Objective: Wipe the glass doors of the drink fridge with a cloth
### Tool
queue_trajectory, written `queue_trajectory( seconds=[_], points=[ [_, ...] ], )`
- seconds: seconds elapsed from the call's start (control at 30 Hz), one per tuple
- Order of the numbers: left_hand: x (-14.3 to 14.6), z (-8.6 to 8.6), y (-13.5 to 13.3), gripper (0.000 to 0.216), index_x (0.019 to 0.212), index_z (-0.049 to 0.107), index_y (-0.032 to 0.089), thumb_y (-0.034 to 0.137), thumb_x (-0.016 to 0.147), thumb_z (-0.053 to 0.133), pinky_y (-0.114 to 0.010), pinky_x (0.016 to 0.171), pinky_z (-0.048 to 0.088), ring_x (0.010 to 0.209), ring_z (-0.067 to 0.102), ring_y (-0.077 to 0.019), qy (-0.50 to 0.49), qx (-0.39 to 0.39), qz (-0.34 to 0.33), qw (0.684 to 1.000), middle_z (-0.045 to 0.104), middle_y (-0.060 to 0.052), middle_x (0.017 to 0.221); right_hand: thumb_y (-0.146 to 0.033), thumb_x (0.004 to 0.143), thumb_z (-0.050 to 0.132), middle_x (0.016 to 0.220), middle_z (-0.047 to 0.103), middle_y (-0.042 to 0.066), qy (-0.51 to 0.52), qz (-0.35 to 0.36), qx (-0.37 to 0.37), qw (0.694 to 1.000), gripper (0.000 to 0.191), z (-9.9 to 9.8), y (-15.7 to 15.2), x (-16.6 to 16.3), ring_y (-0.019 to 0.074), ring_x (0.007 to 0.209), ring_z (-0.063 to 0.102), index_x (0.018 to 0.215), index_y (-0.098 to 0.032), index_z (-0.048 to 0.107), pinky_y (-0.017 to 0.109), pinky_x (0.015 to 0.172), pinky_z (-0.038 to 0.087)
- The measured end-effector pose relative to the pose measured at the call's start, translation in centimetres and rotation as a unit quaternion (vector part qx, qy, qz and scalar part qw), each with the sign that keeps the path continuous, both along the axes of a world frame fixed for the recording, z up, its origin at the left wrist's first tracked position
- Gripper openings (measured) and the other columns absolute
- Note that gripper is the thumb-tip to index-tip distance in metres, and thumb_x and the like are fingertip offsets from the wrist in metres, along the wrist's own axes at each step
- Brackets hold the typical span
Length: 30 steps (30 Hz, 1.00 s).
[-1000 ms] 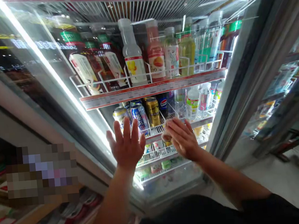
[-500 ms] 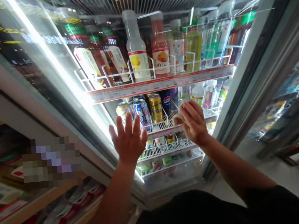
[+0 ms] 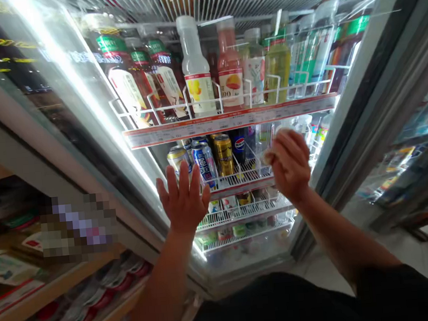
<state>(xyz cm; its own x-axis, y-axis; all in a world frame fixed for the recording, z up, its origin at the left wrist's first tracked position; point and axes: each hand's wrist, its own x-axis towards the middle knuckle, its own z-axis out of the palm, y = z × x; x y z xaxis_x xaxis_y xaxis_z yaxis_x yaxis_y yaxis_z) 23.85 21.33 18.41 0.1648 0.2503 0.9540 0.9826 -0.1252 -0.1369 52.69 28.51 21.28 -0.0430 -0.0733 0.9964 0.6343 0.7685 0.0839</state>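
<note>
My left hand (image 3: 184,203) is open, its fingers spread and lying flat on the glass door (image 3: 94,121) of a lit drinks fridge, in front of the row of cans (image 3: 206,161). My right hand (image 3: 292,166) is closed on a small pale cloth (image 3: 269,156) and presses it against the glass over the can shelf (image 3: 245,180), to the right of the cans. Above both hands, a shelf with a red price strip (image 3: 229,121) carries tall bottles (image 3: 196,69).
Lower wire shelves (image 3: 241,213) hold small packs. Wooden shelving with packaged goods (image 3: 61,303) stands at the left. The fridge's dark frame (image 3: 359,103) runs down the right, with another glass cabinet (image 3: 414,133) and pale floor (image 3: 413,258) beyond.
My right hand has moved the cloth up and to the right across the glass. My left hand has stayed flat in about the same place.
</note>
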Motion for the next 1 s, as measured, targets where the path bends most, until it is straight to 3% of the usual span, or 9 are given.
queue_trajectory(
  seconds=[0.1,0.3,0.4,0.53,0.63,0.77,0.83,0.9,1.0],
  points=[
    [0.3,0.5,-0.2,0.068,0.167,0.036,0.026,0.042,0.104,0.055,-0.053,0.135,0.007,0.164,0.015,-0.0285,0.029,0.028,0.0,0.999,0.04,-0.009,0.168,-0.01,0.102,0.051,0.155,0.058,0.0,0.045,-0.027,0.017,0.998,0.065,1.8,0.2,0.5,0.0299,0.15,0.048,0.159,-0.039,0.047,0.058,0.122,0.048],
    [0.8,1.5,-0.5,0.075,0.17,0.025,0.024,0.034,0.104,0.058,-0.049,0.136,0.005,0.164,0.012,-0.0265,0.056,0.047,-0.025,0.997,0.032,-0.009,0.171,-0.023,0.1,0.066,0.152,0.062,0.004,-0.068,0.03,-0.043,0.996,0.072,-2.8,-1.6,-2.1,0.0286,0.15,0.049,0.165,-0.035,0.038,0.052,0.12,0.053],
    [0.8,1.4,-0.6,0.074,0.171,0.024,0.024,0.037,0.105,0.055,-0.049,0.136,0.006,0.165,0.011,-0.0257,0.06,0.047,-0.006,0.997,0.029,-0.008,0.172,-0.016,0.101,0.062,0.151,0.062,0.0,-0.051,0.027,-0.012,0.998,0.072,-1.2,-0.6,-1.4,0.0264,0.148,0.052,0.163,-0.042,0.038,0.05,0.119,0.054],
    [0.5,0.9,-0.6,0.072,0.17,0.024,0.025,0.04,0.106,0.053,-0.052,0.136,0.007,0.165,0.011,-0.027,0.054,0.028,0.02,0.998,0.032,-0.008,0.172,-0.013,0.101,0.056,0.163,0.05,-0.001,0.007,-0.014,-0.004,1.0,0.07,1.4,0.1,-0.8,0.0317,0.152,0.046,0.162,-0.043,0.04,0.061,0.122,0.049],
    [0.3,0.6,-0.5,0.068,0.168,0.032,0.026,0.042,0.106,0.053,-0.054,0.136,0.006,0.164,0.011,-0.0284,0.039,0.011,0.018,0.999,0.036,-0.007,0.17,-0.018,0.098,0.065,0.165,0.048,0.002,-0.007,0.015,-0.03,0.999,0.071,-1.1,-1.4,-2.7,0.0319,0.155,0.042,0.163,-0.036,0.041,0.056,0.122,0.05],
    [0.2,0.5,-0.3,0.071,0.169,0.031,0.026,0.041,0.104,0.056,-0.057,0.135,0.006,0.164,0.012,-0.0298,0.034,0.017,0.0,0.999,0.037,-0.009,0.169,-0.02,0.098,0.069,0.146,0.068,0.005,-0.136,0.05,-0.031,0.989,0.074,-4.7,-2.7,-4.1,0.0241,0.148,0.053,0.165,-0.027,0.038,0.043,0.122,0.052],
    [0.3,0.6,-0.2,0.072,0.169,0.028,0.026,0.039,0.104,0.056,-0.057,0.135,0.007,0.164,0.013,-0.0296,0.038,0.027,-0.005,0.999,0.037,-0.01,0.169,-0.015,0.1,0.063,0.144,0.068,0.003,-0.121,0.057,-0.028,0.991,0.07,-3.6,-2.0,-3.0,0.023,0.146,0.055,0.164,-0.032,0.04,0.044,0.122,0.052],
    [0.3,0.6,-0.2,0.072,0.169,0.028,0.026,0.04,0.104,0.055,-0.056,0.135,0.007,0.164,0.014,-0.0294,0.038,0.033,-0.01,0.999,0.037,-0.01,0.169,-0.011,0.101,0.059,0.154,0.06,0.0,-0.034,0.037,-0.02,0.999,0.068,-1.1,-0.8,-1.3,0.0259,0.15,0.05,0.161,-0.04,0.043,0.051,0.122,0.051],
    [0.4,0.7,-0.1,0.071,0.168,0.031,0.027,0.039,0.103,0.056,-0.057,0.135,0.006,0.164,0.013,-0.03,0.028,0.026,-0.02,0.999,0.037,-0.01,0.169,-0.012,0.102,0.057,0.162,0.052,0.002,0.05,-0.022,0.0,0.998,0.065,1.6,0.2,0.0,0.032,0.154,0.043,0.16,-0.037,0.045,0.064,0.124,0.045]
  ],
)
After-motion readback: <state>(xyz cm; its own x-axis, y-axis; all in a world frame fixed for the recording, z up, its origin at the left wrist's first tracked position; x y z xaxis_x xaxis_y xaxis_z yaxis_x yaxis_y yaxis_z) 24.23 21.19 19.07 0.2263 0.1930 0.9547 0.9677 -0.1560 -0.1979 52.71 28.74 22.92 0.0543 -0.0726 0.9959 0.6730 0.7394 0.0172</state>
